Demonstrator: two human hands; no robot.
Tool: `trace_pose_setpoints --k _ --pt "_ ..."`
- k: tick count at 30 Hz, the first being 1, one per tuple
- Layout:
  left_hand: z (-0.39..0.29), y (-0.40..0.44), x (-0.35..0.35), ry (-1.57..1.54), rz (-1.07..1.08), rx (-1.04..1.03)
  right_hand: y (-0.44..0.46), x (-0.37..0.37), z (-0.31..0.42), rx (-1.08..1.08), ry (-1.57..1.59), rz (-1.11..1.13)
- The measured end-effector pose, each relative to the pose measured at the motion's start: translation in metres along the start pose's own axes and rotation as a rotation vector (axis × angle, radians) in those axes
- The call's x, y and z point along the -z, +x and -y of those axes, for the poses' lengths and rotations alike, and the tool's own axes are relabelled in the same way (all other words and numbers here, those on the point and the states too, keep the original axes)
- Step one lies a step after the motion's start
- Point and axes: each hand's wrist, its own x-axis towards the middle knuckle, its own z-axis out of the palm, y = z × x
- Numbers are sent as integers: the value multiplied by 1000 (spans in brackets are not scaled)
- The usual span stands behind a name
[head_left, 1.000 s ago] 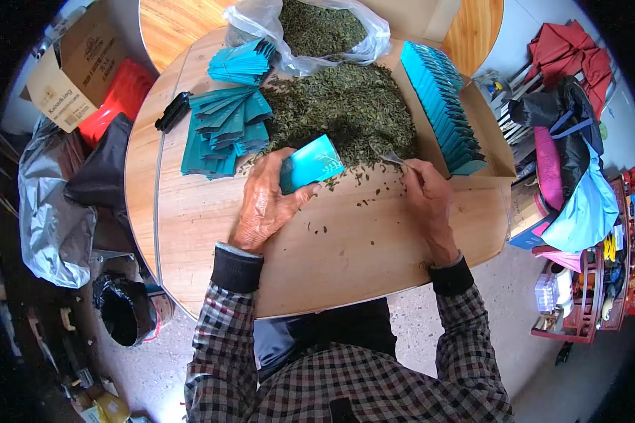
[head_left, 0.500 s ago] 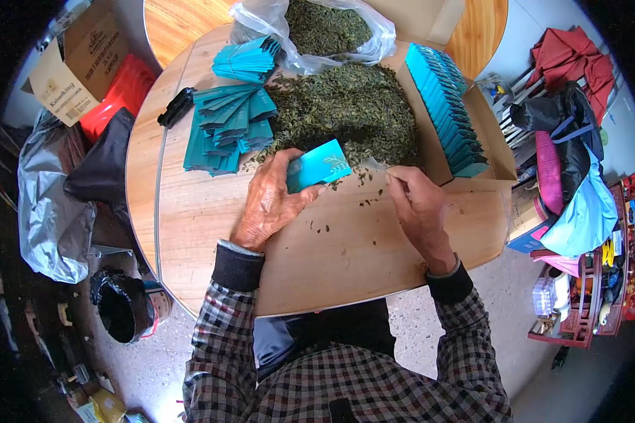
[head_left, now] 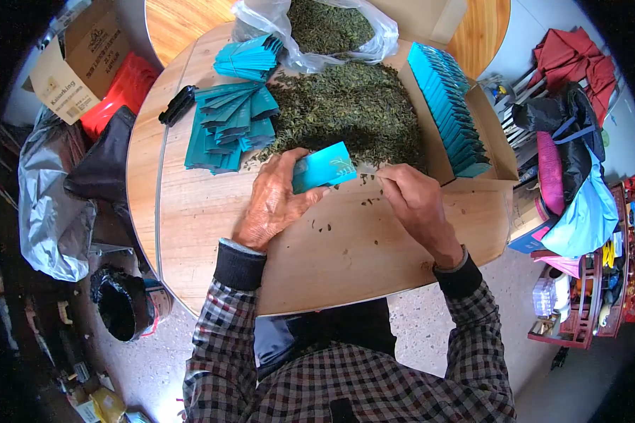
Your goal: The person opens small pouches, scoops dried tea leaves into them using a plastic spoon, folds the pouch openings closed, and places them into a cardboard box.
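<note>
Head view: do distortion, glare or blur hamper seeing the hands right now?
Head view, rim: black corners, strong wide-angle bending; head view, left: bright glare on the grey plastic bag; head view, centre: left hand and teal packet look clear, leaf print visible; head view, at the right hand: the pale spoon is small and hard to make out.

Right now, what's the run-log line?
left hand: grips leaf-print teal packet; right hand: pinches spoon beside packet; dried leaves: heaped on wooden table; cardboard box: holds packet row
</note>
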Motion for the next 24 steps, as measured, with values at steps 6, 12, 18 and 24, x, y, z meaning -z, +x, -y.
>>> trace_pose_setpoints --k 6,12,18,24 --pt "0 0 -1 67 -3 -117 6 -10 0 -170 284 37" --pt "-1 -1 -1 47 19 -64 19 -29 -8 -546 783 114" --pt "-2 0 -1 44 -2 -108 25 -35 -10 -772 1136 53" --pt "2 -1 -3 34 -15 -80 23 -34 -15 -797 1263 4"
